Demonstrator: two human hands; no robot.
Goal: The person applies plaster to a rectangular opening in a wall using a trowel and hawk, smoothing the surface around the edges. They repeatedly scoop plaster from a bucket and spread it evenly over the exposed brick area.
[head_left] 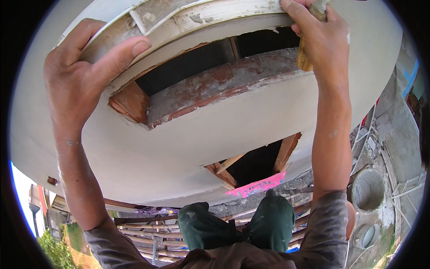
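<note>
Grips with left hand (pixel 74 76) the white bar (pixel 233 15), with thumb across the front and fingers going round behind. Clasps in right hand (pixel 324 40) a wood-handled tool (pixel 305 57), with one digit also up against the bar; cannot tell whether thumb or finger. Cannot make out the tool's working end either, being partly behind the hand and near the top edge. To locate the bar: right at the top of view, running along just above the upper opening (pixel 183 67), smeared and patchy with dried-looking stuff. Cannot tell whether fixed to the wall or only held there.

Judging progress: looks partway. Done, apparently: the broad pale wall (pixel 201 121), coated smooth over most of the visible face, plus both openings cut or left through. Left, probably: edges around the upper opening, ragged along the top, with rough reddish masonry (pixel 224 83) bare along the bottom and a raw brown block (pixel 131 101) at the left end. Likewise unfinished-looking at the lower opening (pixel 257 163): wooden pieces (pixel 286 152) exposed at the sides, with a torn-looking pink sheet (pixel 257 184) along the lower edge. Would call the bar unsettled too, given both hands up at it; no way to confirm from this single view.
</note>
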